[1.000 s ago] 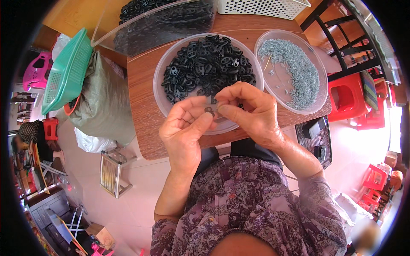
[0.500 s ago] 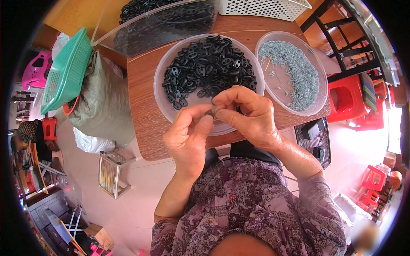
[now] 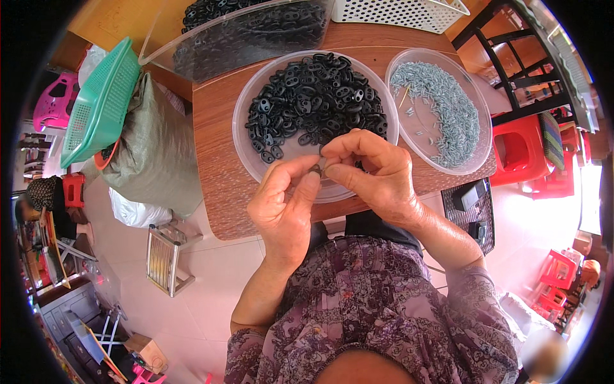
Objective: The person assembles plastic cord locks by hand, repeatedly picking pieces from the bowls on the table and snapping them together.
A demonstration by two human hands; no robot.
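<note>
My left hand (image 3: 286,208) and my right hand (image 3: 374,173) meet over the near rim of a clear round tray (image 3: 246,144). Both pinch one small black ring-shaped part (image 3: 316,169) between their fingertips. The tray holds a heap of several black oval parts (image 3: 316,96). To its right a second clear round tray (image 3: 481,150) holds many small silvery metal pieces (image 3: 448,109). Both trays rest on a small wooden table (image 3: 214,141).
A clear bin of more black parts (image 3: 256,32) and a white perforated basket (image 3: 403,11) stand at the table's far edge. A green basket (image 3: 96,105) lies on a grey sack (image 3: 157,157) at left. Red stools (image 3: 518,150) and a dark chair (image 3: 505,64) stand at right.
My hands have stayed together on the small black part, shifting slightly toward me; the fingertips have turned it a little.
</note>
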